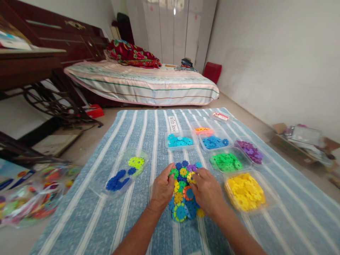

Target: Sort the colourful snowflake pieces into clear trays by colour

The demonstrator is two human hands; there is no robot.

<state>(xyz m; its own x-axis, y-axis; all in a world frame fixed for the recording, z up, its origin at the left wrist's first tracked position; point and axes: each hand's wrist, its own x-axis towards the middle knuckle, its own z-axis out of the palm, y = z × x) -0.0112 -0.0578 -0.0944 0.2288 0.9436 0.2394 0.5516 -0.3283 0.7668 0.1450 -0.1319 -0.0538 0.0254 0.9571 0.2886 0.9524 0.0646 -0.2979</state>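
A cluster of colourful notched plastic discs (180,211), in blue, green, yellow and orange, lies low in the middle between my two hands. My left hand (162,189) is closed on its left side, thumb and fingers pinching near a green disc (174,173). On the opposite side my right hand (208,191) has its fingers curled round a yellow disc (190,177) at the cluster's upper right. My fingers hide part of the cluster. Nearest my right hand stands a clear tub of yellow discs (247,193).
Clear tubs hold green discs (227,162), purple discs (249,151), blue discs (214,142), light-blue discs (180,141) and orange discs (203,131). A left-hand tray has dark-blue discs (117,180) and lime discs (136,162). All rest on a striped blue cloth (132,131). A bed (148,85) stands beyond.
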